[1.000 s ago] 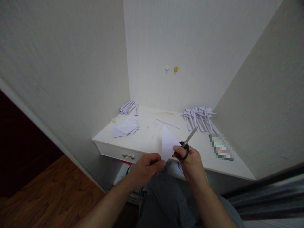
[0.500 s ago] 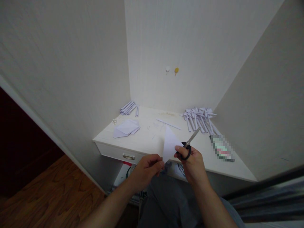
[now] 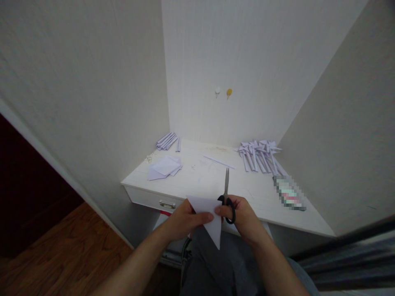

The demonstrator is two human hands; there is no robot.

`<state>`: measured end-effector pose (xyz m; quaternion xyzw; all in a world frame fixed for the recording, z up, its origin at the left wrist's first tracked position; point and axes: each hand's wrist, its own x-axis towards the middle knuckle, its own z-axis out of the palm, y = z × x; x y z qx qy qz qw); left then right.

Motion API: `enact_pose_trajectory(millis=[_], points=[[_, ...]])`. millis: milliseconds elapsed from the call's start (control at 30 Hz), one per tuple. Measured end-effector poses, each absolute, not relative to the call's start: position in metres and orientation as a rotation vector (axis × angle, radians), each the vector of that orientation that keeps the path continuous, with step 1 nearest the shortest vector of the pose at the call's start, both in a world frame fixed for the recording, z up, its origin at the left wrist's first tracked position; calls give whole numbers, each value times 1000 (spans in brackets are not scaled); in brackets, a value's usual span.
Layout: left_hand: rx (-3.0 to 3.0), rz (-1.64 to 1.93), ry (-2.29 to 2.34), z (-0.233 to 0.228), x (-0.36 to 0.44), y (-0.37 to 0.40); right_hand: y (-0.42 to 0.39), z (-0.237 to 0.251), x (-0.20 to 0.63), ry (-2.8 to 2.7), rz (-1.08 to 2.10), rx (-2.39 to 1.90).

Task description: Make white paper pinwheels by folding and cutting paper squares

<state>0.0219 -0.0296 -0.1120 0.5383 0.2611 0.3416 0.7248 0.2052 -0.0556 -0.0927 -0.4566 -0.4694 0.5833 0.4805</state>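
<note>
1. White paper triangle [image 3: 203, 205], held in the air over the front edge of the worktop [image 3: 259, 193], just left of the scissors [image 3: 227, 185].
2. Left of the scissors, the left hand [image 3: 189, 220] pinches the paper; its grip is closed on it.
3. At the scissors' handles, the right hand [image 3: 242, 211] has its grip closed round the black loops and presses the paper's near corner too. The blades sit almost together, tips pointing away from the person.
4. Well left of the scissors I see a stack of paper [image 3: 165, 167], with rolled paper sticks [image 3: 166, 141] beyond it.
5. Behind the scissors lies a thin strip [image 3: 218, 161].
6. To their right, farther back, paper pinwheels [image 3: 257, 152] are heaped; nearer lies a pixelated object [image 3: 288, 193] I cannot make out.
</note>
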Motion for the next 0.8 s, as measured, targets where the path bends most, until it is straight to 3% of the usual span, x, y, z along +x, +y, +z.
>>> enact_pose_trajectory(millis=[433, 800], points=[[1410, 1156, 1013, -94, 11, -19, -56, -94, 203, -1240, 1318, -1227], [1469, 1146, 1022, -86, 11, -27, -60, -88, 202, -1251, 1243, -1235]])
